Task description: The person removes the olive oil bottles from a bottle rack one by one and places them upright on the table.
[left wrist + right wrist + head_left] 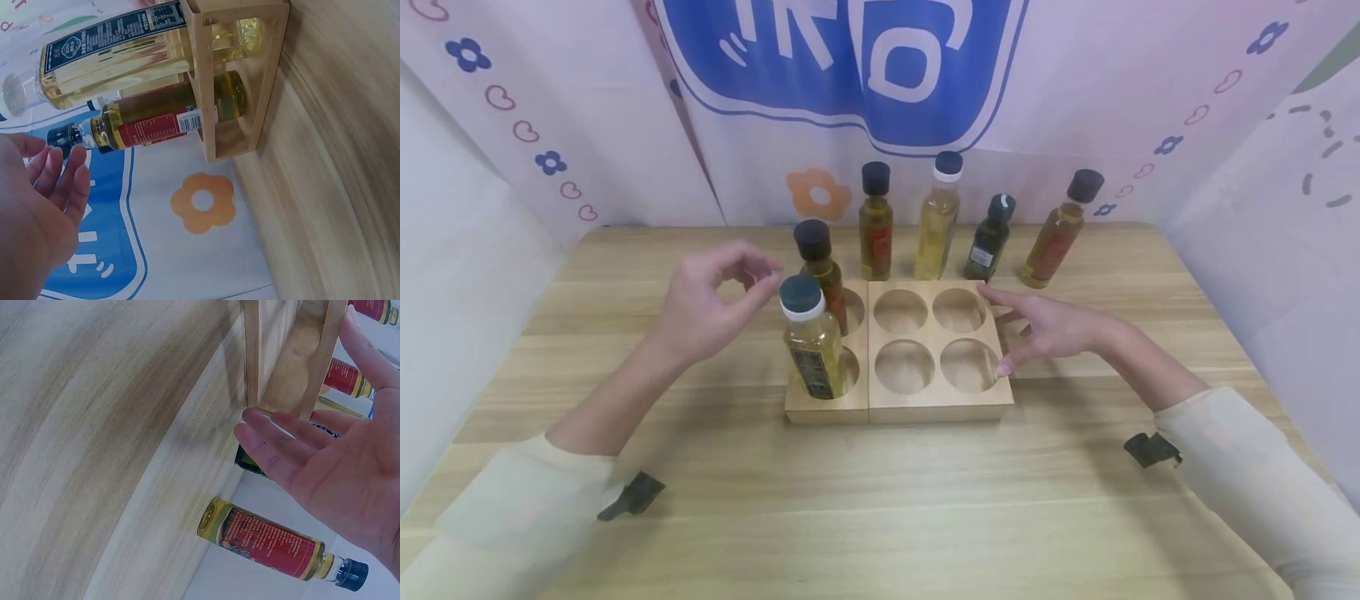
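A wooden rack (940,412) with round holes stands mid-table. Its left column holds a pale oil bottle with a green cap (815,354) in front and a red-labelled bottle with a black cap (831,287) behind. Just left of these caps hovers my left hand (706,304), fingers bent and thumb near the fingertips, holding nothing; the left wrist view shows its fingertips beside the black cap (57,139). My right hand (1052,325) touches the rack's right side, thumb at the front and fingers toward the back corner, spread in the right wrist view (350,456).
Behind the rack stand a red-labelled bottle (876,242), a pale oil bottle (936,233) and a small dark bottle (987,248). Another red-labelled bottle (1052,247) stands at the back right. The rack's four right-hand holes hold nothing. A printed cloth (1075,100) hangs behind the table.
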The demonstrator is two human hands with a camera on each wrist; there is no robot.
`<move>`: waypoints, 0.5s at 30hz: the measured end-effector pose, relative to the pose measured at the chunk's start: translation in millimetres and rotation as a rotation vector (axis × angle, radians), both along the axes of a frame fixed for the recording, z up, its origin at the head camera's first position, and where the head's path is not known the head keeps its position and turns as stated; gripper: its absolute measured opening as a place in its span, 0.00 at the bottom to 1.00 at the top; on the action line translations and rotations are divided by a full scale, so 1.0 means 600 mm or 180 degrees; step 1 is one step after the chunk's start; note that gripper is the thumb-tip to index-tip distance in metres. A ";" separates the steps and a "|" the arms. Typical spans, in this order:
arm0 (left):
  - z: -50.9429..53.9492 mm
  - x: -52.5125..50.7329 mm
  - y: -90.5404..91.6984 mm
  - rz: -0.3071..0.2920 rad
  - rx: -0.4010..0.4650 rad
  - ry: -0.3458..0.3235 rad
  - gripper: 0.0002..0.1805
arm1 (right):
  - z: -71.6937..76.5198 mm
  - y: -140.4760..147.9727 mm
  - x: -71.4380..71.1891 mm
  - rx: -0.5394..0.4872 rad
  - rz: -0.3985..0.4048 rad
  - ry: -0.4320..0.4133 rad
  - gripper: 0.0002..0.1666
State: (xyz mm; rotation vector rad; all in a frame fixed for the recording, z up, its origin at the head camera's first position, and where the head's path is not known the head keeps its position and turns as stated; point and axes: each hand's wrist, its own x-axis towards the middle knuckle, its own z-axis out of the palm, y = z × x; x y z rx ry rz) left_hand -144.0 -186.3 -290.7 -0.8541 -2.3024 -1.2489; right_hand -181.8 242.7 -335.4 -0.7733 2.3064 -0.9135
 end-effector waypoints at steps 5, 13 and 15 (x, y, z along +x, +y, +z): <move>0.006 -0.011 0.007 0.0221 0.0161 -0.0128 0.15 | 0.003 0.001 -0.001 -0.0002 0.0001 0.0007 0.71; 0.009 -0.025 0.022 0.0210 0.0346 -0.0553 0.30 | 0.006 0.000 0.000 -0.0013 -0.0006 -0.0019 0.71; 0.009 -0.028 0.025 0.0163 0.0445 -0.0751 0.31 | 0.006 -0.001 0.001 -0.0015 0.0001 -0.0029 0.71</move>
